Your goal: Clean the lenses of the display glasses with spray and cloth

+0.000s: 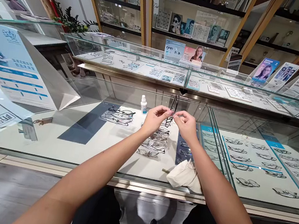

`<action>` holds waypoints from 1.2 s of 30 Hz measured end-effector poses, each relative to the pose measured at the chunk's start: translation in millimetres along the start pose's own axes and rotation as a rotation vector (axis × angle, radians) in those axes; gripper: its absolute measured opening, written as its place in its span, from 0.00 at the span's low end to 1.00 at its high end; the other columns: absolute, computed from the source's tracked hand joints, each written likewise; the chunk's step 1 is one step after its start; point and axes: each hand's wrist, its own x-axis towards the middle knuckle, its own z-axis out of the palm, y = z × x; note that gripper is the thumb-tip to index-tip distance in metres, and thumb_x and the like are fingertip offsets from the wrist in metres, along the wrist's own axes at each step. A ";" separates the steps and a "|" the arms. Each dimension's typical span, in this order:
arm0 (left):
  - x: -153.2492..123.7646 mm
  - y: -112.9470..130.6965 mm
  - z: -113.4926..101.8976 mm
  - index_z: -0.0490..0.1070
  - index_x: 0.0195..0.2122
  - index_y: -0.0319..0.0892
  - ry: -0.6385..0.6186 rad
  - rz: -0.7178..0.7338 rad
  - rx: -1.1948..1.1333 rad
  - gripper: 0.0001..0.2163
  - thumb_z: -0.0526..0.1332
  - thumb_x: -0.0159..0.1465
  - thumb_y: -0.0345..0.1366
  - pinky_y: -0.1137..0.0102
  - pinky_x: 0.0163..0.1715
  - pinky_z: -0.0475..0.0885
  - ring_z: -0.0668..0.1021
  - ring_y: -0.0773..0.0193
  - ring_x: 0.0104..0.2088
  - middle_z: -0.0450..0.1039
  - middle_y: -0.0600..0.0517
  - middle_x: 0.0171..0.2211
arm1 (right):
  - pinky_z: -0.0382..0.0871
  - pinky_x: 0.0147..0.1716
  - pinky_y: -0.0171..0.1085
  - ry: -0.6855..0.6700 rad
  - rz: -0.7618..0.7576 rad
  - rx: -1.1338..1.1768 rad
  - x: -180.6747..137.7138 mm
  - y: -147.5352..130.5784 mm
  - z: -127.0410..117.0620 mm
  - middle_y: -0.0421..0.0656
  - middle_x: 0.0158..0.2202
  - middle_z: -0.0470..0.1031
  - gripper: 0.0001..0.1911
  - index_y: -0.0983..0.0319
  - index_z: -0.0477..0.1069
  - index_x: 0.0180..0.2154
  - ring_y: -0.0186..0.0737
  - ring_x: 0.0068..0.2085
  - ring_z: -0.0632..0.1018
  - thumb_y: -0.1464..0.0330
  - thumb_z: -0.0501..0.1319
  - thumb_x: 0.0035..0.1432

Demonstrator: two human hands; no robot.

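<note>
Above the glass counter, a dark-framed pair of eyeglasses (175, 101) is held upright on its side between my two hands. My left hand (156, 118) pinches it from the left, and my right hand (186, 124) pinches it from the right. Both sets of fingertips meet near the middle of the frame. Below the hands, several eyeglasses (148, 153) lie in a column. A white spray bottle (143, 105) stands just left of my left hand. A cream cloth (185, 175) lies crumpled near the front edge, under my right forearm, with a thin metal tool (166, 171) beside it.
More eyeglasses (121, 111) lie by a dark blue mat (85, 122) at left. A large tent-shaped sign (16, 72) stands at far left. Framed displays (253, 151) of glasses fill the right case. Behind runs another glass showcase (145, 64) with small signs.
</note>
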 end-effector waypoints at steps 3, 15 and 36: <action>0.4 0.2 -2.0 0.84 0.36 0.41 0.034 -0.005 0.009 0.25 0.80 0.54 0.58 0.66 0.43 0.78 0.82 0.61 0.40 0.85 0.45 0.43 | 0.45 0.27 0.37 -0.009 -0.009 0.004 -1.8 -0.1 2.1 0.29 0.19 0.49 0.22 0.59 0.75 0.35 0.31 0.23 0.51 0.47 0.70 0.60; -2.7 8.2 1.8 0.82 0.36 0.41 0.030 -0.130 -0.081 0.27 0.83 0.49 0.58 0.66 0.39 0.83 0.80 0.63 0.38 0.82 0.47 0.41 | 0.47 0.28 0.37 0.006 -0.061 -0.061 -1.6 5.4 2.4 0.30 0.20 0.50 0.17 0.59 0.75 0.34 0.32 0.24 0.52 0.52 0.66 0.64; -5.5 8.2 -1.8 0.79 0.36 0.42 -0.045 0.037 0.210 0.19 0.73 0.64 0.54 0.65 0.40 0.78 0.81 0.59 0.38 0.81 0.47 0.37 | 0.71 0.41 0.43 0.504 -0.158 -0.380 7.6 3.8 -23.2 0.49 0.50 0.84 0.22 0.58 0.65 0.56 0.44 0.39 0.81 0.52 0.62 0.69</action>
